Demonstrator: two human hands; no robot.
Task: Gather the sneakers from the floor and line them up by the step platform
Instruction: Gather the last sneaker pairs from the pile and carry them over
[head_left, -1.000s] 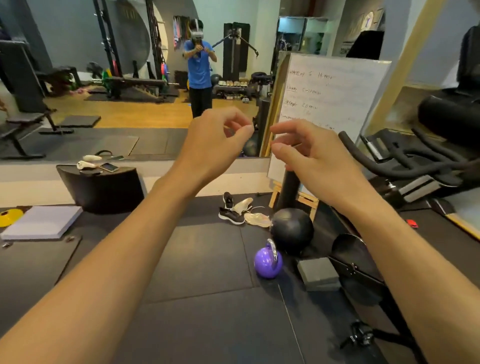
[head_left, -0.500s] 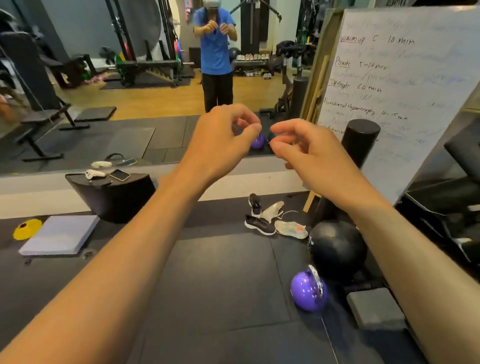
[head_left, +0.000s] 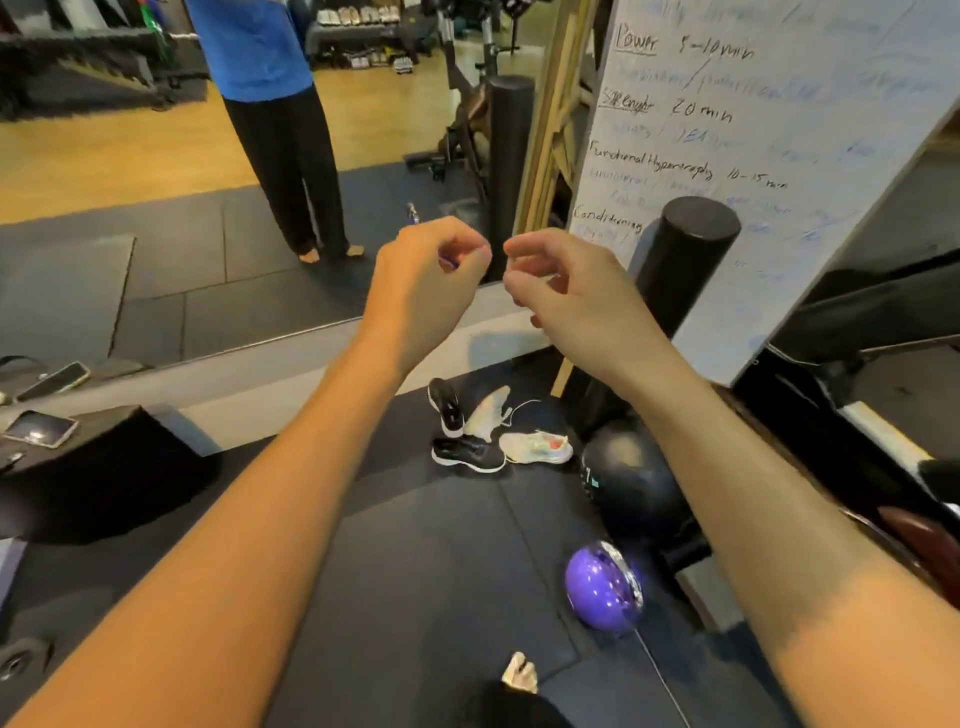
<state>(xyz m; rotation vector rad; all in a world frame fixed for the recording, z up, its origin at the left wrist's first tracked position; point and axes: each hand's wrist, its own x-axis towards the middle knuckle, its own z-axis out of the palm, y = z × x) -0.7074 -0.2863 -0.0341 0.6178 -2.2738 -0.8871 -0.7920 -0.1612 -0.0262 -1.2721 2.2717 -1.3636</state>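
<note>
Four sneakers lie scattered on the dark floor mat by the mirror wall: a black one beside a white one, and behind them another black one and a white one on its side. A low black step platform stands to the left, about a metre from them. My left hand and my right hand are raised in front of me, well above the sneakers. Each has its fingers curled and thumb pinched to fingertips, with nothing in it.
Two phones lie on the platform. A black medicine ball, a purple kettlebell and an upright foam roller crowd the sneakers' right side. A whiteboard leans behind them. A wall mirror runs along the back.
The view has moved closer to the sneakers and tilted down. Both hands stay raised and pinched, now nearer to each other.
</note>
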